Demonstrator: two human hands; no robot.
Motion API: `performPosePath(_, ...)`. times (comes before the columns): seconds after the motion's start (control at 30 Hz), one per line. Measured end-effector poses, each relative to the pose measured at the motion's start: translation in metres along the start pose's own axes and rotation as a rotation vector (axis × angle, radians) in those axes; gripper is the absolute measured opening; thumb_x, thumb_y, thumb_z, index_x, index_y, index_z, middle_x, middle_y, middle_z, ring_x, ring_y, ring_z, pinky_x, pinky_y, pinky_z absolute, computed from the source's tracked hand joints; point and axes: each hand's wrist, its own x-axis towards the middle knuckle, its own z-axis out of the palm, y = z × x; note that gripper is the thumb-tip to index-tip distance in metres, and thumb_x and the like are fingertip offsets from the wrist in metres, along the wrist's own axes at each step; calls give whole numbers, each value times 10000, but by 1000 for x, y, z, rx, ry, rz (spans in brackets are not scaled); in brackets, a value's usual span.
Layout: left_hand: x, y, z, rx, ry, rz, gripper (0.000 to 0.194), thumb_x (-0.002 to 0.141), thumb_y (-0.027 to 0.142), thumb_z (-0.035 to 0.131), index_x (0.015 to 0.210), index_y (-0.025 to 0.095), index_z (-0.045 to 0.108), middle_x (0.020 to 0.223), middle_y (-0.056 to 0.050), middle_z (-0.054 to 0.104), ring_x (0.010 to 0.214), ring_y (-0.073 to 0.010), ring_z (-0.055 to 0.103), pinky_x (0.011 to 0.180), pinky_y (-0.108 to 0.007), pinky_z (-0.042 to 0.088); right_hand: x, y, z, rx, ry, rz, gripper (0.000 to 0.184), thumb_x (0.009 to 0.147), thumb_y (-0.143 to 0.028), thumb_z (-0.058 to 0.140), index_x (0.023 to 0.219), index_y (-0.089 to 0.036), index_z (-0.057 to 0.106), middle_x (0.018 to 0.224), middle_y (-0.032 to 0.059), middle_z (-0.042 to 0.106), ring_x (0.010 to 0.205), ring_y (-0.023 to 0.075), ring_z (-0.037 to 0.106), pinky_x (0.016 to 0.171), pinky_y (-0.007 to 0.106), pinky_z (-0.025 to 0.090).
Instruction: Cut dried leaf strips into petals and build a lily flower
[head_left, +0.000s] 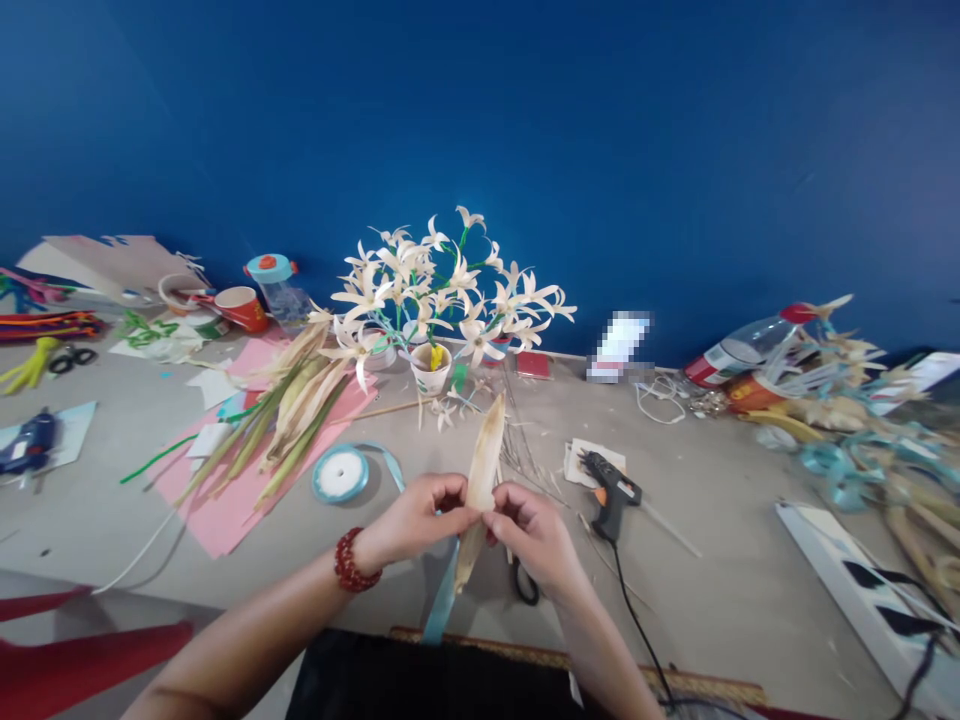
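Observation:
My left hand (415,518), with a red bead bracelet at the wrist, and my right hand (534,532) both pinch a long pale dried corn husk strip (484,465) held upright over the grey table (720,560). The fingers of both hands are closed on its middle. A light blue ribbon strip (442,600) hangs below the hands. Black scissors (523,582) lie partly hidden under my right hand.
A black glue gun (611,490) with its cord lies right of my hands. A ribbon spool (341,473), husks on pink paper (225,500) and a white husk-flower bouquet in a cup (431,365) sit behind. Cups, bottles and craft scraps line the blue wall.

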Motion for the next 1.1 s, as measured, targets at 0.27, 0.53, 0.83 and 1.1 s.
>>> performPosePath(0.27, -1, 1, 4, 83, 74, 31, 151, 830, 251, 581, 768, 126, 638, 695, -1, 579, 659, -126, 504, 637, -223, 418, 0, -1, -1, 43, -32, 13, 185, 758, -287, 633, 646, -198, 515, 548, -40, 546, 525, 118, 497, 522, 227, 369)
performPosePath(0.53, -2, 8, 7, 144, 101, 22, 145, 828, 227, 561, 759, 122, 633, 686, -2, 578, 654, -127, 497, 620, -216, 407, 0, 0, -1, 43, -19, 21, 168, 748, -264, 610, 647, -204, 490, 539, -50, 518, 509, 110, 476, 512, 222, 354)
performPosePath(0.83, -9, 8, 14, 318, 179, 124, 161, 812, 176, 534, 652, 154, 538, 636, 12, 541, 627, -120, 495, 603, -204, 400, -1, 9, 6, -168, 127, -112, 137, 740, -220, 573, 630, -209, 493, 547, -42, 509, 514, 121, 475, 505, 219, 367)
performPosePath(1.1, -27, 25, 5, 179, -74, 321, 141, 846, 232, 576, 740, 144, 606, 729, -44, 613, 693, -152, 562, 676, -246, 434, 1, 17, -20, -446, 303, -135, 169, 795, -288, 545, 655, -197, 568, 597, -6, 597, 569, 157, 554, 560, 242, 413)
